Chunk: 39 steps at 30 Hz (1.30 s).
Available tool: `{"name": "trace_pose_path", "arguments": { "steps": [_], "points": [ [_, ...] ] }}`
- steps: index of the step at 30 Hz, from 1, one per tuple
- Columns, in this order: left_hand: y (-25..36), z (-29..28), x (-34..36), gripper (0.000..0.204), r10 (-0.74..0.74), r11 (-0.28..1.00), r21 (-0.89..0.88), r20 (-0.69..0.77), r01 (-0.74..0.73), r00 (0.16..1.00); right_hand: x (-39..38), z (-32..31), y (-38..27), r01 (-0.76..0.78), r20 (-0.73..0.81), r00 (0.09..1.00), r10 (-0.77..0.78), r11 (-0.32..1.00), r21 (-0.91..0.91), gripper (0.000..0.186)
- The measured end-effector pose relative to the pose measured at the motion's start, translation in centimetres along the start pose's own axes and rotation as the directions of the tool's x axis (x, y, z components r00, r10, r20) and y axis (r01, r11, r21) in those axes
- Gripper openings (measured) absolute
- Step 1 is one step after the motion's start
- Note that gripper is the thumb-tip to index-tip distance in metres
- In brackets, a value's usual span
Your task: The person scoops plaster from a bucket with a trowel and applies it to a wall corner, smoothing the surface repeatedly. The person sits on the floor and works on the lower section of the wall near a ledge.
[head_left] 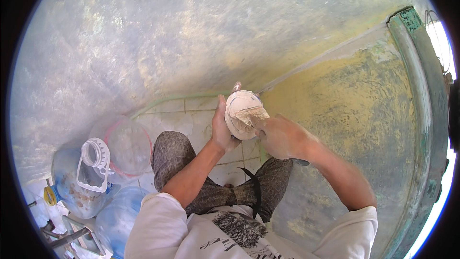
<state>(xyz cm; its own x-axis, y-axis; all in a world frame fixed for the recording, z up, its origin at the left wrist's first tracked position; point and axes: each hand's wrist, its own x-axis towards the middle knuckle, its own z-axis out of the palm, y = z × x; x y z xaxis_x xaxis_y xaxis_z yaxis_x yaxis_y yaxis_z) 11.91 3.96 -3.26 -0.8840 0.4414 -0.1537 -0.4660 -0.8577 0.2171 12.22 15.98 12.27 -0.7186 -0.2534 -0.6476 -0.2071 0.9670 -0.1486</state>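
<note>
My left hand point(222, 127) is wrapped round the side of a small round tub point(235, 100) coated with off-white paste, its opening tipped toward me. In my closed right hand point(283, 137) is a putty knife point(251, 114), its paste-smeared blade lying across the mouth of the tub. My fingers cover most of the knife's handle; a dark end pokes out below the wrist. Both hands are held over my bent knees, close to the corner of two walls.
A patchy grey wall point(158, 38) rises ahead, and a yellow-grey wall point(335, 110) stands at right beside a green-edged frame point(421, 76). Large clear plastic jugs point(125, 144) and a blue water bottle point(76, 177) crowd the left. White tiles point(196, 120) cover the floor.
</note>
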Motion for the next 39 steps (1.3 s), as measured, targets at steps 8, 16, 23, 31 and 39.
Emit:
{"name": "trace_pose_path", "arguments": {
  "steps": [8, 16, 23, 31, 39],
  "points": [
    [0.3, -0.8, 0.0, 0.076, -0.110, 0.994, -0.014, 0.123, 0.112, 0.986, -0.8, -0.3, 1.0, 0.040, -0.136, 0.990, -0.046, 0.998, -0.048, 0.035],
    [0.1, -0.7, 0.6, 0.089, -0.126, 0.992, -0.003, 0.026, 0.127, 0.992, -1.5, 0.6, 1.3, -0.014, -0.048, 0.999, 0.016, 0.999, 0.036, 0.039],
    [0.6, 0.0, 0.1, 0.084, -0.138, 0.990, -0.018, 0.034, 0.138, 0.990, -4.7, -2.4, 3.6, -0.187, 0.057, 0.980, 0.189, 0.793, 0.579, 0.033],
    [0.1, -0.2, -0.4, 0.077, -0.158, 0.985, -0.066, 0.062, 0.162, 0.986, -6.4, 0.0, 6.2, -0.013, -0.073, 0.989, 0.125, 0.580, 0.814, 0.027],
    [0.0, 0.9, 0.3, 0.074, -0.073, 0.993, -0.085, 0.084, 0.080, 0.994, -4.0, 2.4, 6.1, 0.223, -0.444, 0.892, -0.088, 0.939, 0.262, 0.039]
  ]
}}
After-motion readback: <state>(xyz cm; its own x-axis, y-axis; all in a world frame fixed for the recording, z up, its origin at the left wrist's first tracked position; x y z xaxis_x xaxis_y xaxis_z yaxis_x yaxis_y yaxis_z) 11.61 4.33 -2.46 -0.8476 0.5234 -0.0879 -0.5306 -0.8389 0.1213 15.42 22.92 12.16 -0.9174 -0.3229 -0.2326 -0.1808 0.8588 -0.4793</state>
